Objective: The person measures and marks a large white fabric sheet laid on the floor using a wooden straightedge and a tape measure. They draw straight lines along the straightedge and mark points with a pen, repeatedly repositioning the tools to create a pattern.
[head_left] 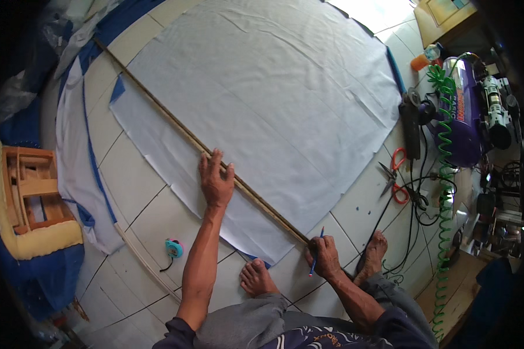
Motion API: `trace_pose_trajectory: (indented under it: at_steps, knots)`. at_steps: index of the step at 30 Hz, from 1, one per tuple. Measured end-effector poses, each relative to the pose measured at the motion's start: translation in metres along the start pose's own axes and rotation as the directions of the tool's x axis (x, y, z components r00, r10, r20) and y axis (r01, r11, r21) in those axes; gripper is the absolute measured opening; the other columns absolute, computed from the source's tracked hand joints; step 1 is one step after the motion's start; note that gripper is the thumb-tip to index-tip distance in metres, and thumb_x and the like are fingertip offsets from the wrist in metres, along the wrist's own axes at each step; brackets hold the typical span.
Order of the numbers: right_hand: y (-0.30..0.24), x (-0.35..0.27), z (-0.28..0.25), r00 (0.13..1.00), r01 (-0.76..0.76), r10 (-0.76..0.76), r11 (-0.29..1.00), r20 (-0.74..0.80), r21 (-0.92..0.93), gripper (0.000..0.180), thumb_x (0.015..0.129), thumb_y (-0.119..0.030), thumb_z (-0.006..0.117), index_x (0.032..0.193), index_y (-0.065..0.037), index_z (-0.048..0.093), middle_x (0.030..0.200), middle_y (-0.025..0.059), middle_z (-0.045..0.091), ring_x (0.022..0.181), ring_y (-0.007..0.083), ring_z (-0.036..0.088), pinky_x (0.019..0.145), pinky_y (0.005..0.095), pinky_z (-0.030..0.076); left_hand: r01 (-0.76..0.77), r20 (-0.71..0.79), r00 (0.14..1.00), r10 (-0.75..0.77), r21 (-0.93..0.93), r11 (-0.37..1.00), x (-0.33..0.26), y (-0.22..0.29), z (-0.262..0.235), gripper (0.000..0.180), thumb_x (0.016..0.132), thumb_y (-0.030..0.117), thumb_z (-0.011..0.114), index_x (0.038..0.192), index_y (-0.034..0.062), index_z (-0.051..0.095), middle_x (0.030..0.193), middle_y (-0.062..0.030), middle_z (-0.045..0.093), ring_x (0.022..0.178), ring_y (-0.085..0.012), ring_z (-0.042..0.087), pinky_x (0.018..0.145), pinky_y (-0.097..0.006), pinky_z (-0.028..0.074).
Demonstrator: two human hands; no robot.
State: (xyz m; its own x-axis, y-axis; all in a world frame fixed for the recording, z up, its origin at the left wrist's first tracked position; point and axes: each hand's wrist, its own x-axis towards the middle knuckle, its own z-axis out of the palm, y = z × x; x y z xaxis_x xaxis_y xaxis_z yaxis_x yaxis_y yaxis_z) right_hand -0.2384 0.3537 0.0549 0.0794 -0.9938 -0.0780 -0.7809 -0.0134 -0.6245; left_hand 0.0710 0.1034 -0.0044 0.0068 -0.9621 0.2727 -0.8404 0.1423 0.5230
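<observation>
A large sheet of pale fabric (273,87) lies spread over the tiled floor. A long thin wooden stick (174,122) runs diagonally across it from the upper left to the lower right. My left hand (215,180) lies flat with fingers spread, pressing on the stick near its middle. My right hand (324,256) grips a blue pen (317,251) with its tip near the stick's lower end, at the fabric's corner. My two bare feet (256,278) rest on the tiles just below the fabric.
Red-handled scissors (395,174) lie to the right of the fabric. A teal tape measure (173,248) sits on the tiles at lower left. A purple air compressor (466,110) with a green coiled hose and black cables stands at right. A wooden frame on a foam cushion (32,192) is at left.
</observation>
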Motion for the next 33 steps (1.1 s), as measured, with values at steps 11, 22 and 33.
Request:
trace_pose_trajectory:
  at_steps: [11,22,33]
  knots:
    - [-0.006,0.006,-0.007,0.997,0.022,-0.020,1.000,0.068,-0.018,0.040,0.073,-0.013,0.081,0.105,-0.006,0.057,0.093,0.0139,0.057,0.087,0.0347,0.056,0.077,0.0459,0.046,0.077,-0.058,0.995,-0.080,-0.049,0.996,0.001,0.003,-0.001,0.045,0.099,0.019,0.064,0.141,0.0037,0.060,0.144,-0.0120,0.063,0.148,-0.0450,0.039,0.121,-0.053,0.037]
    - [-0.008,0.008,-0.007,0.999,0.046,-0.046,0.999,0.030,-0.008,0.038,0.073,-0.012,0.081,0.102,-0.007,0.057,0.090,0.0136,0.057,0.084,0.0348,0.056,0.077,0.0463,0.046,0.091,-0.080,0.992,-0.096,-0.069,0.993,0.001,0.003,0.001,0.040,0.100,0.017,0.063,0.139,0.0063,0.063,0.144,-0.0129,0.063,0.144,-0.0449,0.044,0.120,-0.052,0.038]
    - [0.007,0.003,0.008,0.991,0.127,-0.124,0.989,0.044,-0.076,0.031,0.075,-0.009,0.076,0.099,-0.006,0.056,0.088,0.0154,0.051,0.083,0.0364,0.052,0.075,0.0479,0.045,0.083,-0.183,0.980,-0.077,0.025,0.996,0.033,-0.020,-0.006,0.053,0.100,0.023,0.061,0.149,0.0041,0.051,0.157,-0.0176,0.048,0.148,-0.0427,0.040,0.121,-0.055,0.034]
